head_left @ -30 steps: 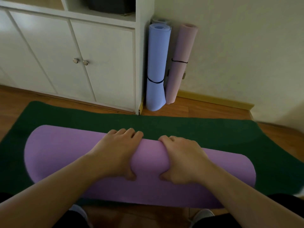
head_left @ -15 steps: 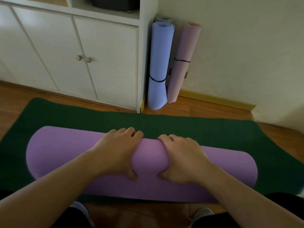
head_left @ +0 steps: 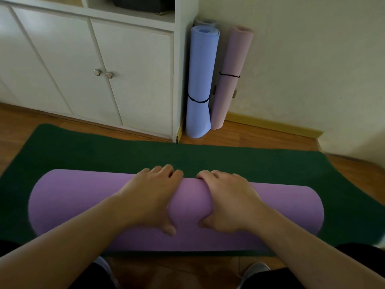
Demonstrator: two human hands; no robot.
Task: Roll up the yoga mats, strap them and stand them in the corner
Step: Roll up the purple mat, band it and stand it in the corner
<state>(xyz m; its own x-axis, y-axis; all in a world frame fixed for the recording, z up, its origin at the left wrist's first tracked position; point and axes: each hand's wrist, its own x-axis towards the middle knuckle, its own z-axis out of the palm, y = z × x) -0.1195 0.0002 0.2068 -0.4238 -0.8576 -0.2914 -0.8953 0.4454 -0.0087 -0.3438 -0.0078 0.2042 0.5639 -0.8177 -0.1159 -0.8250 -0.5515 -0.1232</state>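
The purple yoga mat (head_left: 83, 205) is lying rolled across the near part of the flat green mat (head_left: 250, 163), running left to right. You are gripping it at its middle with both hands. Your left hand (head_left: 150, 197) is curling its fingers over the far side of the roll, thumb pressing the near side. Your right hand (head_left: 231, 203), just beside it, is clamping the roll the same way. At the far side, the white cabinet (head_left: 133, 76) is standing left of the corner, where a strapped blue mat (head_left: 201, 80) and a strapped pink mat (head_left: 231, 80) are standing upright, touching.
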